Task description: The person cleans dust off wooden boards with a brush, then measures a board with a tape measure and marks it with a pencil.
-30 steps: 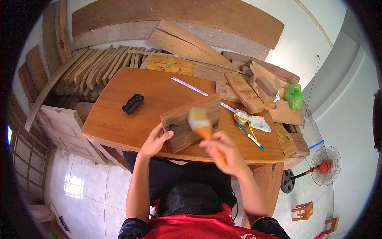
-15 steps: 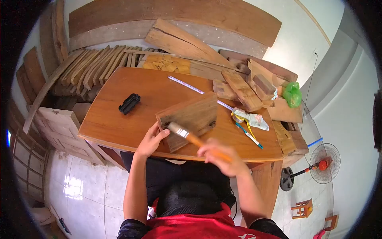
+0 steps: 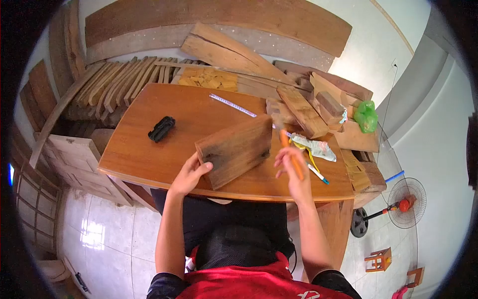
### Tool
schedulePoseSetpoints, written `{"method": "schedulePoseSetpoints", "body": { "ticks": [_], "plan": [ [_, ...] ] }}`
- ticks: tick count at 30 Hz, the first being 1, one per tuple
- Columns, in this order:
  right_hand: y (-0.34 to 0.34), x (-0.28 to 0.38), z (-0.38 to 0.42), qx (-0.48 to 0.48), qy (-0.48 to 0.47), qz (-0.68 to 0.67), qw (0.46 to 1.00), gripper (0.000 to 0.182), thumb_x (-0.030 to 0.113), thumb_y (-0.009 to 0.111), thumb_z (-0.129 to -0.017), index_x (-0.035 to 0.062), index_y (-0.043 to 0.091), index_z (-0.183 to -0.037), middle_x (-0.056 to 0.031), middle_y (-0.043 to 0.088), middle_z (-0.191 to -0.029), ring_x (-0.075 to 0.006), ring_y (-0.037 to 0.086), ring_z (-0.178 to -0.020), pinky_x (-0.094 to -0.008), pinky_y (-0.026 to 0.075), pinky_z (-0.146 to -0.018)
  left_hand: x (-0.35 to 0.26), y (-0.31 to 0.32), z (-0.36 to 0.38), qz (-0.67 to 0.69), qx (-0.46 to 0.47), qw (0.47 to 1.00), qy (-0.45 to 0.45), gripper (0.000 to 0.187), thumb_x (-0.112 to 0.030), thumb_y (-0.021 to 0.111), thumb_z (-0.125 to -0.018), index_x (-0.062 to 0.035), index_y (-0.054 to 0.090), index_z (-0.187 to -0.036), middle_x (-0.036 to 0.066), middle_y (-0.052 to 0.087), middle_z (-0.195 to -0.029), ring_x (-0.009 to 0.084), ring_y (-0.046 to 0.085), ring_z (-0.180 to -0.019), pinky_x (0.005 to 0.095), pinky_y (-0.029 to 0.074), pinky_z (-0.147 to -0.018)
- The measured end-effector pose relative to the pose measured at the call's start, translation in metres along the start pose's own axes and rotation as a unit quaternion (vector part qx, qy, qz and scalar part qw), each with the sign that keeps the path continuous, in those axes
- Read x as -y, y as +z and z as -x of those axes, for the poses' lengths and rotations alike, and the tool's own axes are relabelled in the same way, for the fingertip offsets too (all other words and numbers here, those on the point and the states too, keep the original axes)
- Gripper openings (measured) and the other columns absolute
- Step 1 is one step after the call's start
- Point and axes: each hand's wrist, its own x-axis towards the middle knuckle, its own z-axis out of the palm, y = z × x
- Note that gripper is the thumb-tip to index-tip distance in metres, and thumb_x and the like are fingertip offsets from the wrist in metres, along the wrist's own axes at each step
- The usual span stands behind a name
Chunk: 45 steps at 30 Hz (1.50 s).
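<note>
A brown wooden board (image 3: pixel 236 149) with dark stains stands tilted over the table's front part. My left hand (image 3: pixel 189 173) grips its lower left edge, the thumb lying on the face. In my right hand (image 3: pixel 293 169) is a paintbrush (image 3: pixel 285 142) with an orange handle, held upright just right of the board and apart from it. The brush's bristles are blurred against the wood pieces behind. Beyond the board a white measuring tape (image 3: pixel 233 105) stretches across the table, partly hidden by the board.
On the wooden table (image 3: pixel 164 109) lie a black plastic object (image 3: pixel 162 129), a crumpled wrapper (image 3: pixel 316 148) and a pen (image 3: pixel 318 174). Wood blocks (image 3: pixel 303 112) and a green plastic bag (image 3: pixel 366 117) sit at the right. Stacked slats (image 3: pixel 119 84) line the back. A fan (image 3: pixel 406 203) stands right.
My right hand has moved the paintbrush off the board's lower left, to the right, and turned it upright. The left hand and board have hardly moved.
</note>
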Motion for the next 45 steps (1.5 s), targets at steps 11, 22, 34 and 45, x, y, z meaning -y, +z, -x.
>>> {"method": "schedulePoseSetpoints", "body": {
  "ticks": [11,22,34,45],
  "plan": [
    [-0.012,-0.007,-0.004,-0.008,-0.007,0.028,1.0,0.027,0.029,0.047,-0.107,0.0075,0.058,-0.12,-0.0088,0.063,-0.111,-0.0165,0.064,-0.097,-0.0316,0.056,-0.072,0.008,0.0,0.003,0.01,0.032,0.999,0.03,0.06,-0.024,0.064,-0.097,0.0034,0.042,-0.146,0.01,0.052,-0.14,0.0187,0.046,-0.13,0.0331,0.031,-0.113],
    [0.001,-0.003,0.013,0.078,0.015,-0.096,0.992,0.029,0.029,0.052,-0.105,0.0059,0.059,-0.121,-0.0113,0.067,-0.115,-0.0184,0.064,-0.101,-0.0323,0.055,-0.076,0.004,0.0,0.0,0.019,-0.011,1.0,0.008,0.061,-0.025,0.063,-0.097,0.004,0.041,-0.146,0.01,0.052,-0.14,0.0197,0.045,-0.13,0.034,0.031,-0.113],
    [0.021,-0.008,0.037,0.204,0.018,-0.034,0.978,0.026,0.015,0.054,-0.103,0.0058,0.061,-0.126,-0.007,0.066,-0.115,-0.0161,0.062,-0.103,-0.0306,0.05,-0.089,0.003,0.0,0.0,0.03,-0.014,0.999,0.009,0.06,-0.026,0.064,-0.097,0.003,0.042,-0.145,0.01,0.053,-0.137,0.0189,0.047,-0.129,0.0335,0.032,-0.112],
    [0.033,-0.001,0.034,0.177,0.007,-0.007,0.984,0.03,0.022,0.046,-0.102,0.0024,0.067,-0.112,-0.0095,0.07,-0.11,-0.0179,0.064,-0.103,-0.0317,0.05,-0.084,0.01,-0.002,-0.001,0.052,-0.03,0.998,-0.011,0.058,-0.026,0.061,-0.099,0.0037,0.042,-0.145,0.009,0.053,-0.14,0.0184,0.046,-0.129,0.0324,0.032,-0.112]
  ]
}}
